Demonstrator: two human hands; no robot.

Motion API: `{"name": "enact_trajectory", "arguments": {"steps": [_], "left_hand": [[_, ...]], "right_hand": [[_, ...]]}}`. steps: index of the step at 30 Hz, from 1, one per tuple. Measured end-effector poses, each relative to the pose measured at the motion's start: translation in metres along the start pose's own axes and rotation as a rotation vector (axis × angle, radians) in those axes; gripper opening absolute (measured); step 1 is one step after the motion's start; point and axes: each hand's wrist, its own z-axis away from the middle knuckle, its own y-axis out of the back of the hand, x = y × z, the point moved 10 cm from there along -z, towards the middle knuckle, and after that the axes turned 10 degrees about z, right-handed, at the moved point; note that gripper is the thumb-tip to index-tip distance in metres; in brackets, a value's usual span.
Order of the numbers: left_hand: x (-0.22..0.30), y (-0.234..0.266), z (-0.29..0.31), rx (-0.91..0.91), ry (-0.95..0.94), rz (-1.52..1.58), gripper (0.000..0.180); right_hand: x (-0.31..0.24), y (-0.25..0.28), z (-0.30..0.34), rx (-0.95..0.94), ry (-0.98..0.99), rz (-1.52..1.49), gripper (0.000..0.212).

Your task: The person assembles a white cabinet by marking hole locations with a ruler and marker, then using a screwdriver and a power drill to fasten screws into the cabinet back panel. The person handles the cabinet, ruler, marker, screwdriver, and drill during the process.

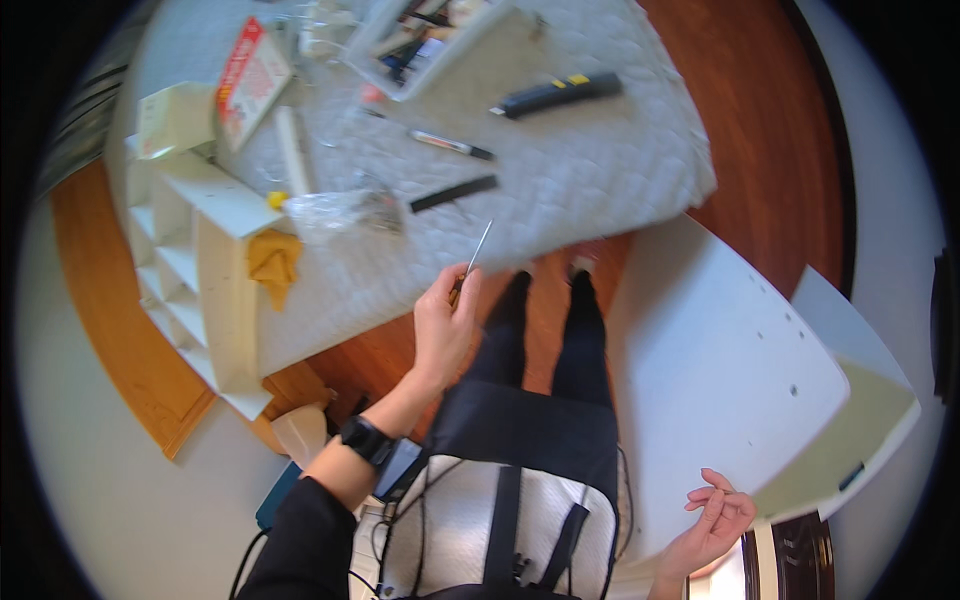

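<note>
My left hand (pixel 444 318), with a dark watch on its wrist, is closed round the handle of a screwdriver (pixel 481 244). The thin metal shaft points up and away, just off the near edge of the padded grey-white table cover (pixel 560 190). At the lower right, my right hand (pixel 712 520) is held beside a large white panel (pixel 720 370) with small holes. Its fingers are apart and loosely bent, and I make out nothing in them.
On the cover lie a marker (pixel 452 145), a black strip (pixel 453 193), a dark cylindrical tool (pixel 562 95), a clear bag (pixel 335 215) and a bin of small items (pixel 440 50). A white compartment unit (pixel 215 260) with a yellow cloth (pixel 273 262) stands left. Wooden floor (pixel 755 130) shows right.
</note>
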Motion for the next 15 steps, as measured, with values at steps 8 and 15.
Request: {"name": "enact_trajectory", "arguments": {"steps": [8,15], "left_hand": [[-0.033,0.112,-0.062,0.144,-0.318,-0.601,0.017],[0.028,0.052,-0.123,0.104,-0.656,-0.475,0.017]], "right_hand": [[-0.002,-0.061,0.018,-0.136,-0.34,-0.057,0.019],[0.036,-0.087,0.023,-0.016,-0.666,-0.337,0.024]]}}
